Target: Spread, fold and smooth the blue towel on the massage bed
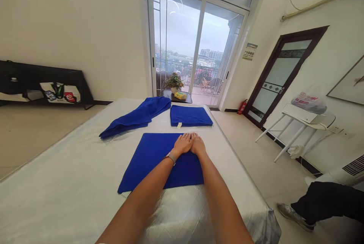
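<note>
near blue cloth partly hidden under forearms, both cut at bottom; dark trouser leg cut at right; poster text unreadable

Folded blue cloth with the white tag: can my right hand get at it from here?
Probably yes: your right hand lies flat at the far edge of the nearer blue cloth, and only a strip of white covering shows between it and the tagged cloth.

Surface: we see it pale-covered
Nearest us: flat blue cloth
Far right: folded blue cloth
Far left: rumpled blue cloth
</note>
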